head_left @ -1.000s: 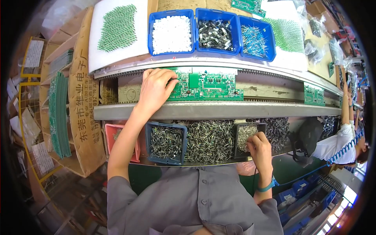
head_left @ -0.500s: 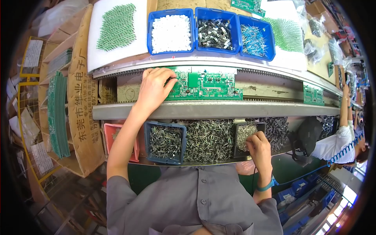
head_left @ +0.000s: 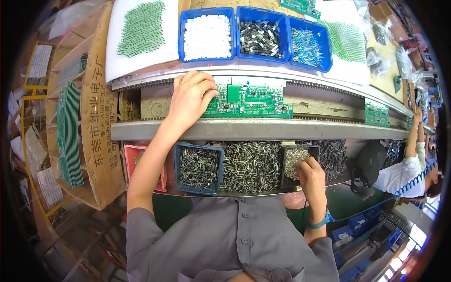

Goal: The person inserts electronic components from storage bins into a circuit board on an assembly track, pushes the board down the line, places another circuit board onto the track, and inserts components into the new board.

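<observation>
Resting left hand (head_left: 189,97) on green circuit board (head_left: 249,99), right hand (head_left: 310,175) picking in black tray (head_left: 299,162)

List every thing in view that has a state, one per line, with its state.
left hand: flat on the green circuit board, holding nothing
right hand: fingers dipping into the black bin
white-parts bin: full
red tray: nearly empty
second board: lying flat, untouched
</observation>
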### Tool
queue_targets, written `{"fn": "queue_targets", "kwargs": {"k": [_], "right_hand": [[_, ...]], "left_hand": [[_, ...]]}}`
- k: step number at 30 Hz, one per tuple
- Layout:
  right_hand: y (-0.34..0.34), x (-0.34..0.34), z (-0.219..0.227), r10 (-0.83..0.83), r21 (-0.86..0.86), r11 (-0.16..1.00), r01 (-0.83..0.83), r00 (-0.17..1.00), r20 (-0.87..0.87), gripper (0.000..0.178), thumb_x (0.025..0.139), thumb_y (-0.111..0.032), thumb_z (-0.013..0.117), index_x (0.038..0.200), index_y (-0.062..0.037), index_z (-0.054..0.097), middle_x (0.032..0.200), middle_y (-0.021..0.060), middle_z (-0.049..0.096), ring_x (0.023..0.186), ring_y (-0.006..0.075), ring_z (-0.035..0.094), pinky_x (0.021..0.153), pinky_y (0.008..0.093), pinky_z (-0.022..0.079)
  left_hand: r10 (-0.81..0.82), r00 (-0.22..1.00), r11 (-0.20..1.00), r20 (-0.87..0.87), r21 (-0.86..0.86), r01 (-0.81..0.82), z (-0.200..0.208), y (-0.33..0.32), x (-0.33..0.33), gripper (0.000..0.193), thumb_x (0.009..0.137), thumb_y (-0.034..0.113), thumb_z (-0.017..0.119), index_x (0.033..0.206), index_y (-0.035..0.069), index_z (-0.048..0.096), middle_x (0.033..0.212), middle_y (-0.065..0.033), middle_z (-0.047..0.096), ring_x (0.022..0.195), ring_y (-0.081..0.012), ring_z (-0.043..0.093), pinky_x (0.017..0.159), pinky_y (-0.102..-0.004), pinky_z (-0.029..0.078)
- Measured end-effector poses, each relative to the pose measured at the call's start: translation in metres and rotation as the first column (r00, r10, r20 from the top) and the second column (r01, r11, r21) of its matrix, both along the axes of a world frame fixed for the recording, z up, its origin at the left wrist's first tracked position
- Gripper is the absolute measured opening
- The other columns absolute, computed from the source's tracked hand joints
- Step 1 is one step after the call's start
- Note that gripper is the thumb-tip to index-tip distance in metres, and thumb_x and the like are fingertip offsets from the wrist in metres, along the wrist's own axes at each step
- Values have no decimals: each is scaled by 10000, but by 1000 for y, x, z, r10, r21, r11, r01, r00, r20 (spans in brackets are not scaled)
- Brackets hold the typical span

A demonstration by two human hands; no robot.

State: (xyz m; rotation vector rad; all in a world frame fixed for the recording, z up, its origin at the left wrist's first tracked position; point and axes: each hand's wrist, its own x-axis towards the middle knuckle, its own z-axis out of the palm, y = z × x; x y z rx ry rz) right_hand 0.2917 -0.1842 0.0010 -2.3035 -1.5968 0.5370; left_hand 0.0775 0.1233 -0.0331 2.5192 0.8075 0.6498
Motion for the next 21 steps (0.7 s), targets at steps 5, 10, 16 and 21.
{"fn": "queue_targets", "kwargs": {"k": [5, 10, 16, 21], "right_hand": [[-1, 3, -4, 46, -8, 999, -46, 999, 8, 103, 724, 14, 646, 808, -33, 610, 769, 117, 532, 721, 317, 576, 624, 411, 474], [-2, 7, -2, 36, 34, 999, -34, 999, -39, 86, 735, 15, 642, 798, -30, 603, 768, 117, 544, 725, 319, 576, 632, 406, 476], [-6, 8, 2, -61, 26, 998, 65, 989, -133, 79, 743, -3, 653, 795, -19, 596, 775, 118, 570, 738, 318, 589, 646, 394, 480], [-3, 11, 0, -132, 53, 987, 150, 959, -252, 74, 752, -14, 665, 805, -7, 614, 745, 117, 587, 680, 285, 603, 617, 362, 488]], "left_hand": [[-8, 1000, 999, -22, 35, 9, -2, -2, -1, 84, 775, 154, 704, 796, 81, 669, 944, 3, 631, 983, -195, 560, 904, -387, 352], [-24, 999, 997, -29, 72, 26, -4, -6, 1, 86, 755, 149, 715, 786, 82, 671, 932, 14, 623, 977, -185, 558, 914, -398, 346], [-54, 996, 953, -71, 293, 72, -2, -9, 7, 145, 694, 122, 742, 819, 78, 685, 957, -13, 626, 1006, -216, 563, 909, -408, 370], [-78, 989, 938, -126, 327, 116, 1, -8, -2, 161, 689, 97, 741, 830, 69, 668, 967, -24, 633, 990, -221, 575, 902, -410, 386]]}}
